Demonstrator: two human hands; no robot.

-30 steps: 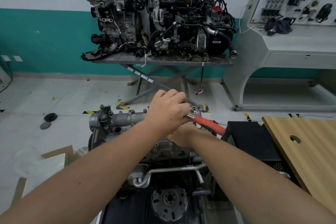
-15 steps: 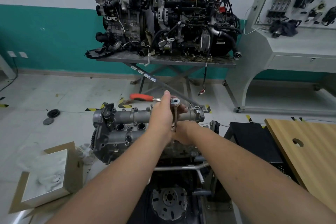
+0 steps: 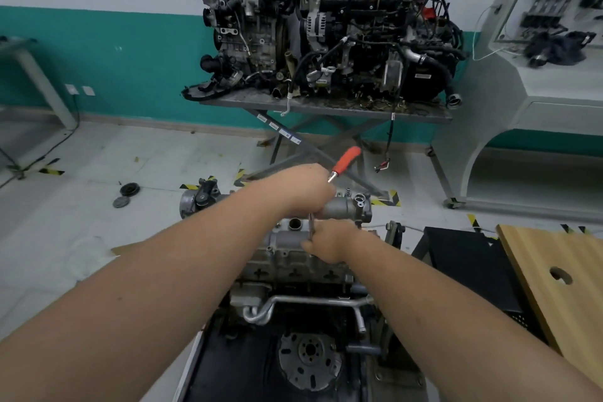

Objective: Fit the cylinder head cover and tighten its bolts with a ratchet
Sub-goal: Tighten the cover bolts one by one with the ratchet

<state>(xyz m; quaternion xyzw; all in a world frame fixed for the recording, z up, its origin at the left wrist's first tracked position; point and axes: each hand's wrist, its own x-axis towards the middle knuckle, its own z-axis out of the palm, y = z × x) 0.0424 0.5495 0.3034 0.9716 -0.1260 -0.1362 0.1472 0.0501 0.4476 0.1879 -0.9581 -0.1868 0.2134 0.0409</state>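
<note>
1. Fingers of the left hand (image 3: 308,188) are curled around the head end of the ratchet (image 3: 345,161); its orange handle sticks out up and to the right, past the knuckles.
2. Fingers of the right hand (image 3: 328,240) pinch a thin metal extension bar (image 3: 311,226) that runs down from under the left hand; the lower end of the bar is hidden by this hand.
3. Cylinder head cover (image 3: 347,207), grey cast metal, sits on top of the engine (image 3: 293,266) directly beneath both hands. Its left end carries a round housing; its right end shows small ports.
4. Bolt under the bar: not visible, covered by the right hand.
5. Open round bore in the cover shows just left of the extension bar.
6. Bent metal pipe (image 3: 313,302) crosses the near face of the engine, below the cover.
7. Flywheel disc (image 3: 310,361) lies nearer than the pipe, at the bottom of the engine.
8. Wooden desk (image 3: 561,277) with a round hole stands to the right of the engine; a black box sits between them.
9. Beyond the engine, a metal stand (image 3: 326,106) carries two more engines, the right one wrapped with a red strap.
10. Two dark round discs (image 3: 125,194) lie on the floor, left of the engine.
</note>
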